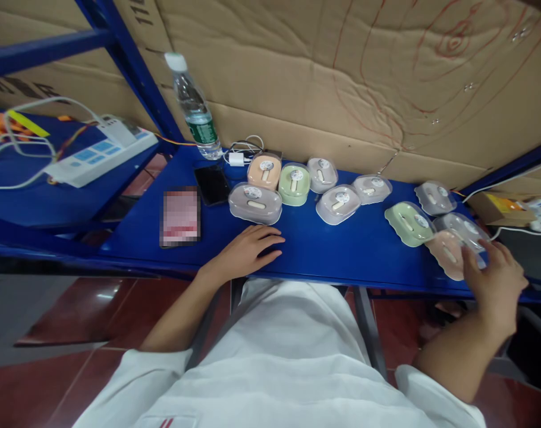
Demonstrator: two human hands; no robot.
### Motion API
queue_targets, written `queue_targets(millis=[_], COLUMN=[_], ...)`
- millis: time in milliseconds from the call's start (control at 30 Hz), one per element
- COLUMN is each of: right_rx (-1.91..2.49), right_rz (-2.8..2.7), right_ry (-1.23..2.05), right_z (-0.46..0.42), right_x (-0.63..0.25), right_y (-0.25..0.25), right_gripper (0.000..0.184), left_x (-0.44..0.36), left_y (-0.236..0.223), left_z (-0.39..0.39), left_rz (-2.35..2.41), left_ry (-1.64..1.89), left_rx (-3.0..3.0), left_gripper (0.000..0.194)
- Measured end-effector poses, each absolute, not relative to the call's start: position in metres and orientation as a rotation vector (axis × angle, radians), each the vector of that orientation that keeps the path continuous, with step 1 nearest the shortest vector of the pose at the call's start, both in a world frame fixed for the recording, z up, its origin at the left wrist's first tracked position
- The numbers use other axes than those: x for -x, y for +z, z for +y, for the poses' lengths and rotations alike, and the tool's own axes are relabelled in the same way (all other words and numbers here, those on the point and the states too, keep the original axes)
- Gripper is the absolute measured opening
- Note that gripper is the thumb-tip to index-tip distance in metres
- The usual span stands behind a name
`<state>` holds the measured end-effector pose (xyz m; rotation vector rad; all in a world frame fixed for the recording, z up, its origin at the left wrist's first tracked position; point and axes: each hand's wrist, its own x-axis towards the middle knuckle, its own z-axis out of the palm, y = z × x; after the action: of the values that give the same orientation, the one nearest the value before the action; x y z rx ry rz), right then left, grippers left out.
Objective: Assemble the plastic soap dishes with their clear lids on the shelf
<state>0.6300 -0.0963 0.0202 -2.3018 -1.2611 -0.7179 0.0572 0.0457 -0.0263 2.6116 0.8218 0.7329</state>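
Observation:
My left hand lies palm down on the blue tabletop, its fingers stretched and holding nothing. In front of it sits a grey plastic box with a clear lid. At the right end, my right hand has its thumb and fingers around the near right end of another clear-lidded grey box. A pink box lies against that one, close to my thumb. A green box and a further grey box stand beside them. Each lid shows a pale oblong piece or a round sticker.
Several more boxes, including an orange one and a green one, stand along the back. Left of them are a water bottle, a dark phone and a blurred-out item. Cardboard walls the back. A power strip lies far left.

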Motion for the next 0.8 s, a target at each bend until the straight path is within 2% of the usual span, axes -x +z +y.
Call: queue_targets(millis=[233,400,533,667,700,800], right_rx=[2.033,1.796,1.527,1.374,1.467,1.742], right_rz=[-1.62,-1.97,-2.512,-2.761,-2.736,-2.531], right_ry=[-0.557,-0.432,-0.057,0.468,0.515,0.382], right_z=[-0.057,-0.017,0.033,0.111,0.132,0.186], right_x=[-0.562,-0.511,-0.459,-0.409,-0.398,-0.374], right_y=[0.014,0.053,0.089,0.11,0.112,0.111], right_gripper=[0.064,0.054,0.054,0.052,0.051,0.051], left_x=[-0.057,-0.049,-0.047,-0.057,-0.062,-0.081], left_y=[-0.024,0.002,0.028,0.055,0.064,0.089], left_z=[0.041,0.048,0.076,0.11,0.118,0.147], left_rz=[0.804,1.039,1.229,1.197,1.196,1.293], left_ry=[0.837,0.917,0.681,0.275,0.186,-0.002], left_rx=[-2.662,-2.769,-2.835,-2.783,-2.764,-2.659], left_gripper=[0.027,0.031,0.044,0.043,0.04,0.028])
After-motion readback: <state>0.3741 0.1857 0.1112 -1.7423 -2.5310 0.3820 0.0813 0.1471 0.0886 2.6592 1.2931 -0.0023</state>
